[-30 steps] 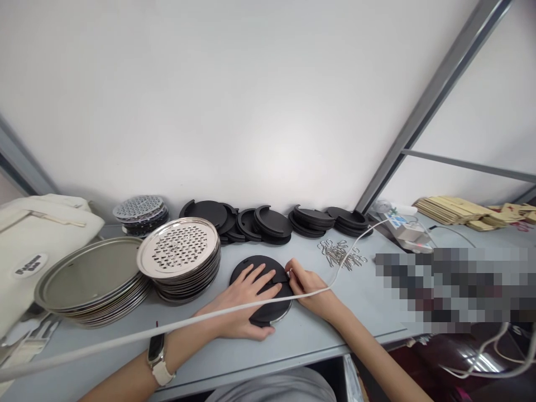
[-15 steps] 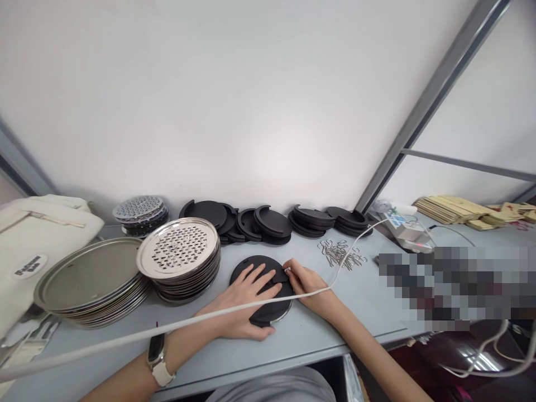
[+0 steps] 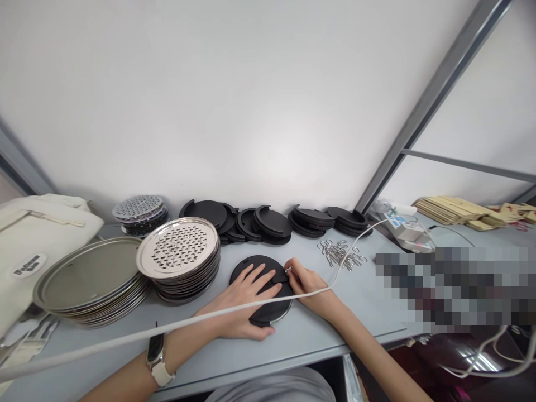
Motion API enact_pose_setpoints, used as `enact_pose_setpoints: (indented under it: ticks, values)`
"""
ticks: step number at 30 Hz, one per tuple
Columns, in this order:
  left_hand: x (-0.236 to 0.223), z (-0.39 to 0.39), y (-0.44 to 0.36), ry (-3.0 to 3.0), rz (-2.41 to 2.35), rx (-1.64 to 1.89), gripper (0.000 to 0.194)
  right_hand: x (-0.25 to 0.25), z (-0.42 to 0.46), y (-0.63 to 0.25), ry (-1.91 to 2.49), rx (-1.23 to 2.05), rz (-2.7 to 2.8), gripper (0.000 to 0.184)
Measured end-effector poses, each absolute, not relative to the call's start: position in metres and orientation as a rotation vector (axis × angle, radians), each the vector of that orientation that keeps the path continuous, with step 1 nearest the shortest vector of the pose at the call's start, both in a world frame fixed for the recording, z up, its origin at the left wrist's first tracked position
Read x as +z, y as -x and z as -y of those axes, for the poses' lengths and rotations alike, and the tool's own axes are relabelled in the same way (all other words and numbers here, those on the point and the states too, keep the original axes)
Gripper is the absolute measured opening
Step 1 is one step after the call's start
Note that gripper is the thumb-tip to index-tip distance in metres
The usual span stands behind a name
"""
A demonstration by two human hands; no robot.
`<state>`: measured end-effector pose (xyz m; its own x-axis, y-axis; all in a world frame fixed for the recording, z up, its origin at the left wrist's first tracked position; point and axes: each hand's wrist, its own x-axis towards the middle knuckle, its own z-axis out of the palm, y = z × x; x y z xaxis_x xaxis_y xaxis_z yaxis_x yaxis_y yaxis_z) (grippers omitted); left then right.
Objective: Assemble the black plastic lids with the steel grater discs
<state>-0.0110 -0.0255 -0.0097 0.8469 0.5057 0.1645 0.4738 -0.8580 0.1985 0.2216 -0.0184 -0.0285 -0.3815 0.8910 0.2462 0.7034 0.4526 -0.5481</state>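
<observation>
My left hand [image 3: 253, 301] lies with fingers spread on a round black disc [image 3: 238, 272], pressing it flat on the table. At the disc's right edge, my right hand [image 3: 304, 285] is closed, thumb and fingers pinching a small shiny metal hook [image 3: 288, 270]. Most of the hook is hidden by the fingers. It looks like the loose wire hooks [image 3: 340, 254] heaped beyond my right hand. A thin bright rim shows along the disc's lower right side.
Round metal grater plates [image 3: 184, 245] and metal trays [image 3: 92, 273] stand stacked at left, beside a white bag [image 3: 37, 234]. More black discs [image 3: 272, 220] line the wall. A white cable [image 3: 218, 315] crosses above my wrists. Wooden pieces [image 3: 448, 211] lie far right.
Almost nothing differs. My right fingers have shifted very slightly at the disc's edge; my left hand stays in place.
</observation>
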Motion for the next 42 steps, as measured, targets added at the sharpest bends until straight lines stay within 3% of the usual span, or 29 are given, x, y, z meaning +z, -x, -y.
enact_pose_setpoints:
  ticks: [42]
  values:
    - [-0.0094,0.0267,0.0112,-2.897,-0.765,0.328,0.083,-0.0253,0.02,-0.224,1.248,0.579,2.26,0.009]
